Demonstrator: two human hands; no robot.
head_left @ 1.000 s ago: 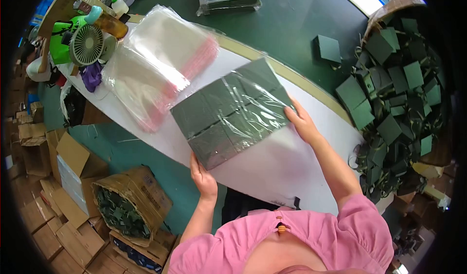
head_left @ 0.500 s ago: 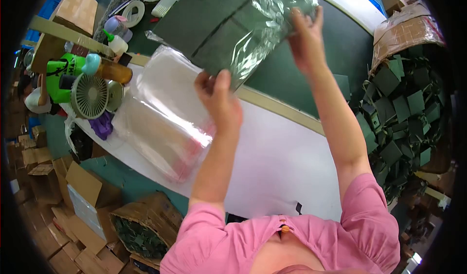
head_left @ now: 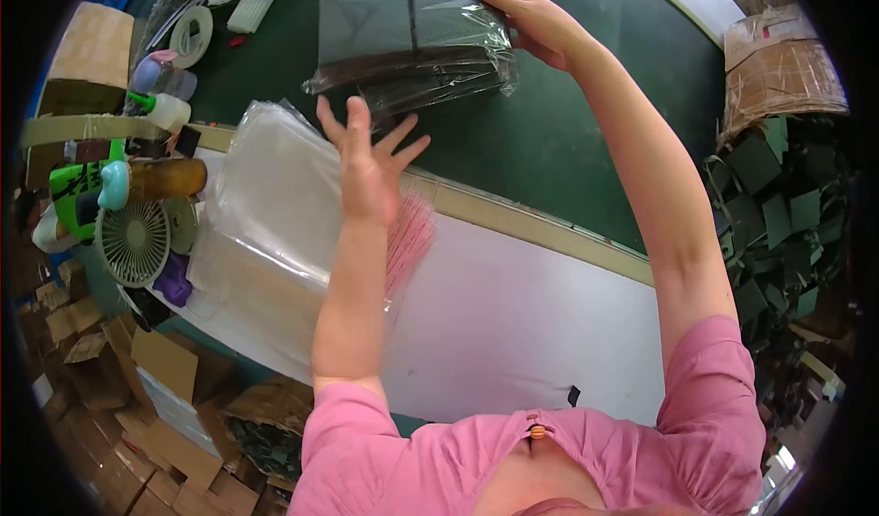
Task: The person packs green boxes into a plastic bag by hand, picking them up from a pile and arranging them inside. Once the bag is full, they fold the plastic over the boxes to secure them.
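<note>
A stack of dark green flat pieces in a clear plastic bag (head_left: 366, 26) lies at the far side of the green work surface, partly cut off by the top of the view. My right hand (head_left: 545, 26) grips its right edge, with the fingertips partly hidden. Just below its near edge, my left hand (head_left: 369, 173) is open, fingers spread, holding nothing. Under and beside my left forearm lies a pile of flat clear plastic bags (head_left: 284, 168) with pink-red edges.
On the left stand a small fan (head_left: 134, 244), a bottle of amber liquid (head_left: 169, 182), a green-capped squeeze bottle (head_left: 168, 110) and a tape roll (head_left: 191, 36). A beige ledge (head_left: 540, 225) crosses the table. Dark green pieces (head_left: 778, 214) are heaped at right; cardboard boxes (head_left: 165, 365) crowd the lower left.
The bagged stack has gone from tilted in both hands to lying farther back on the green surface. My left hand has let go and spread its fingers; my right hand still holds the edge.
</note>
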